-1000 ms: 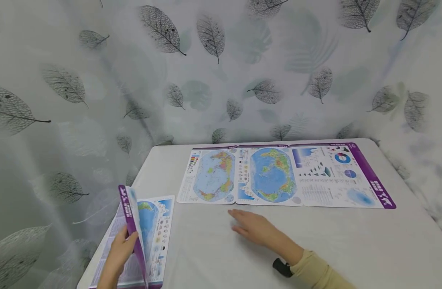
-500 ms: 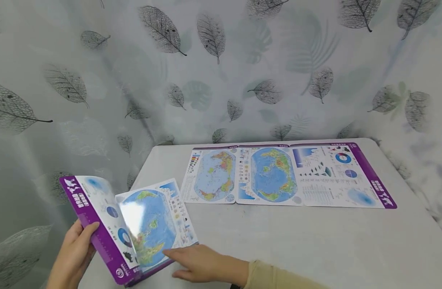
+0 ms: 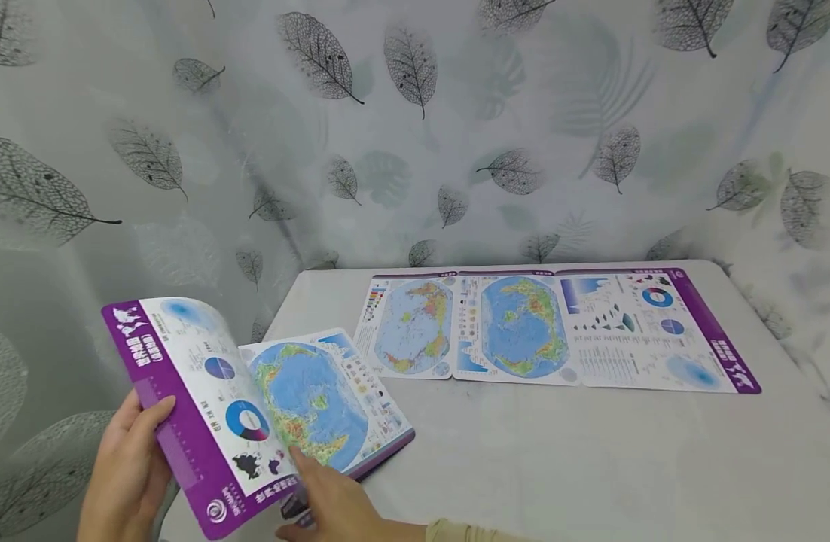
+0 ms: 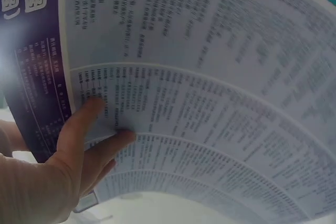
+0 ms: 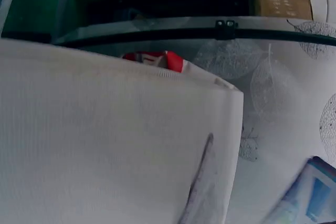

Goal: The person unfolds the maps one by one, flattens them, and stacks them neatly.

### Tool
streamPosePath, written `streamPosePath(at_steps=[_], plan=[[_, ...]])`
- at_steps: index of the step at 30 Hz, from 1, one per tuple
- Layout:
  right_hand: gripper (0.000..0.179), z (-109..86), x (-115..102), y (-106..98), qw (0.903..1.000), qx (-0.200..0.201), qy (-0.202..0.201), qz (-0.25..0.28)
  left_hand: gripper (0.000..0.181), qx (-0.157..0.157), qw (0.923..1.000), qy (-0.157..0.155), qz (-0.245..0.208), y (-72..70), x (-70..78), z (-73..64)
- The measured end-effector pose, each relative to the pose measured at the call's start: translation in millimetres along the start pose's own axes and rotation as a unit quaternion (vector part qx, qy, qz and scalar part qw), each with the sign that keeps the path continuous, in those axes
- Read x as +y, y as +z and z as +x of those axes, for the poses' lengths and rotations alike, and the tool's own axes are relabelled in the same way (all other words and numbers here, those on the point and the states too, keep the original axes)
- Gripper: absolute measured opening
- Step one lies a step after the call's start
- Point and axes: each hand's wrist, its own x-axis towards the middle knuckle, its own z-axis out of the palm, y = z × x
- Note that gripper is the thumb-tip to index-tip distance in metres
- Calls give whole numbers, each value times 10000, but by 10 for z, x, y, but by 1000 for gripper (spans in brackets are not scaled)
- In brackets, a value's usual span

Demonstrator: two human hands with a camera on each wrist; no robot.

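My left hand [image 3: 133, 459] grips the purple edge of a folding world map [image 3: 309, 399], thumb on the front. In the left wrist view its fingers [image 4: 113, 148] lie along the text-covered back. The gripped panel stands raised and curved, showing charts; beside it a panel with a blue world map slopes to the right. My right hand [image 3: 340, 497] is at the map's lower fold, its straight index finger overlapping the page's bottom corner. In the right wrist view that hand is out of sight and a corner of the map [image 5: 310, 198] shows at lower right.
A second, unfolded map [image 3: 523, 327] with three panels in view lies flat along the back of the white table [image 3: 591, 452]. Leaf-patterned curtains [image 3: 415, 158] hang behind and at the left. In the right wrist view, a red-and-white item [image 5: 173, 61] shows beyond the table edge.
My left hand has lifted the map's edge panel and swung it left, opening the map and turning it. My right hand has moved from mid-table down and left to its lower fold.
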Motion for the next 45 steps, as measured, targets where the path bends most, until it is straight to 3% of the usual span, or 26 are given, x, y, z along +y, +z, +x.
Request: streamPosePath(at_steps=[4, 10, 15, 17, 23, 26, 29, 33, 36, 37, 39, 40, 42, 45], plan=[[68, -1, 43, -71, 9971, 653, -138, 357, 43, -374, 9972, 484, -429, 207, 17, 54], [61, 21, 37, -204, 9966, 713, 110, 391, 40, -613, 9904, 788, -960, 502, 96, 184], [47, 13, 55, -329, 9931, 1062, 17, 492, 41, -899, 9893, 1007, -555, 726, 180, 302], [45, 6, 78, -394, 9905, 1271, -59, 527, 43, -1171, 9856, 1161, -381, 813, 198, 373], [60, -9, 125, -649, 9843, 1523, -68, 887, 53, -1939, 9703, 1355, -504, 1039, 167, 585], [57, 4, 155, -784, 9784, 1704, 93, 1162, 55, -2257, 9624, 1513, -5, 1098, 92, 651], [55, 17, 204, -910, 9722, 1910, 192, 1342, 56, -2233, 9535, 1885, 733, 1106, -20, 658], [43, 7, 277, -1057, 9650, 2185, 171, 1441, 64, -1715, 9439, 2366, 1535, 1034, -271, 588], [36, -11, 343, -1174, 9575, 2499, 270, 1418, 76, -874, 9358, 2392, 2439, 976, -595, 490], [34, -16, 367, -1220, 9546, 2596, 326, 1424, 79, -592, 9297, 2308, 2811, 963, -736, 448], [28, -28, 414, -1315, 9480, 2813, 420, 1428, 85, -248, 9113, 1961, 3611, 965, -1049, 352], [32, -37, 435, -1365, 9455, 2876, 467, 1455, 88, -226, 9001, 1721, 3997, 981, -1216, 298], [25, -51, 478, -1471, 9418, 2985, 511, 1459, 95, -453, 8778, 1277, 4595, 1038, -1556, 194], [20, -75, 544, -1625, 9358, 3216, 578, 1321, 101, -979, 8372, 786, 5324, 1185, -1998, 79]])
